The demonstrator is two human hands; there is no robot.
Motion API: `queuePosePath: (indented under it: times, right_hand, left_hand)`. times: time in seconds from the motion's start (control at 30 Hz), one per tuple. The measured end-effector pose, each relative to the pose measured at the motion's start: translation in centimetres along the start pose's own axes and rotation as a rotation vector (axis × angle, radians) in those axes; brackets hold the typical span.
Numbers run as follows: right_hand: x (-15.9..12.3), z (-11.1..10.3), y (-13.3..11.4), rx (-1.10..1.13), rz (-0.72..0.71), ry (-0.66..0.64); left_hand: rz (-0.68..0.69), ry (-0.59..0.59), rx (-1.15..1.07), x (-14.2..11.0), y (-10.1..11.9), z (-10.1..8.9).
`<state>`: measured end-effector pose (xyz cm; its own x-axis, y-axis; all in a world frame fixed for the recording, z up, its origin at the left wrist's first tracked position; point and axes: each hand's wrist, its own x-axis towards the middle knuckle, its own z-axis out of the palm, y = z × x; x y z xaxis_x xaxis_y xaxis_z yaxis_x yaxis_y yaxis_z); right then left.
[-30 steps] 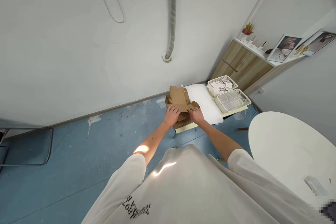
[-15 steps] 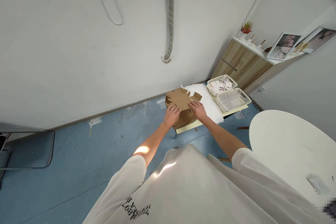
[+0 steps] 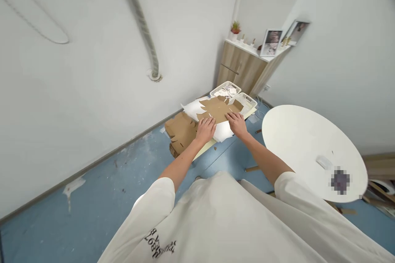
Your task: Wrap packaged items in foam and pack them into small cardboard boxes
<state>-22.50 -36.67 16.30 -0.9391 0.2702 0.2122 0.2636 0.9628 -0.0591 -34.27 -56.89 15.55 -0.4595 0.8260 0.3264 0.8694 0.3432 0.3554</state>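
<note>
A flat brown cardboard box blank [image 3: 220, 108] lies spread over white sheets [image 3: 197, 109] on a low table. My left hand [image 3: 205, 127] rests on the blank's near left edge with its fingers stretched flat. At the near right edge my right hand [image 3: 237, 122] presses down, fingers extended too. A stack of more brown cardboard blanks [image 3: 180, 131] sits just left of my left hand.
Two white plastic baskets [image 3: 226, 88] stand behind the blank. A round white table [image 3: 308, 144] is close on the right. A wooden cabinet [image 3: 240, 68] with a small plant and pictures fills the corner. The blue floor [image 3: 101, 189] lies to the left.
The cardboard blank has moved right, off the stack and onto the white sheets, and now lies flat. Both hands moved with it; the view turned right.
</note>
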Motion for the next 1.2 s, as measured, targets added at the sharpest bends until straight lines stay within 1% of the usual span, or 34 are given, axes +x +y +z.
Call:
queuePosePath:
  times: [0.1, 0.17, 0.3, 0.4, 0.5, 0.57, 0.63, 0.73, 0.83, 0.97, 1.1, 1.2]
  right_hand:
    - [-2.8, -0.9, 4.3, -0.016, 0.091, 0.029]
    - [-5.0, -1.5, 7.4, -0.023, 0.149, 0.042]
    - [-10.3, -2.5, 14.1, -0.029, 0.264, 0.037]
    - [-14.6, -2.9, 19.3, -0.028, 0.35, 0.002]
    - [-18.9, -2.9, 24.0, -0.025, 0.436, -0.038]
    - [-21.8, -2.6, 26.7, -0.019, 0.481, -0.053]
    - [-24.7, -2.3, 29.0, -0.01, 0.525, -0.062]
    - [-28.7, -1.4, 31.5, 0.004, 0.607, -0.078]
    - [-31.9, -0.2, 33.2, 0.009, 0.697, -0.104]
    - [-34.6, 1.6, 34.7, 0.01, 0.803, -0.166]
    - [-35.7, 3.3, 35.8, 0.021, 0.891, -0.264]
    - [-35.2, 4.6, 36.6, 0.049, 0.972, -0.335]
  left_hand:
    - [0.074, -0.019, -0.01, 3.2, 3.5, 2.5]
    - [0.126, -0.046, -0.016, 5.1, 6.2, 4.2]
    - [0.238, -0.12, -0.033, 8.6, 12.7, 8.1]
    - [0.3, -0.162, -0.059, 10.7, 17.9, 11.7]
    - [0.294, -0.217, -0.091, 12.1, 23.0, 15.8]
    - [0.278, -0.272, -0.11, 12.7, 26.1, 18.5]
    - [0.276, -0.335, -0.124, 13.0, 28.8, 21.2]
    - [0.297, -0.436, -0.137, 13.4, 32.3, 24.8]
    - [0.348, -0.541, -0.146, 13.9, 34.9, 28.1]
    - [0.406, -0.682, -0.154, 15.1, 36.7, 31.8]
    - [0.466, -0.798, -0.138, 17.0, 37.4, 35.3]
    - [0.54, -0.879, -0.089, 18.8, 37.6, 37.6]
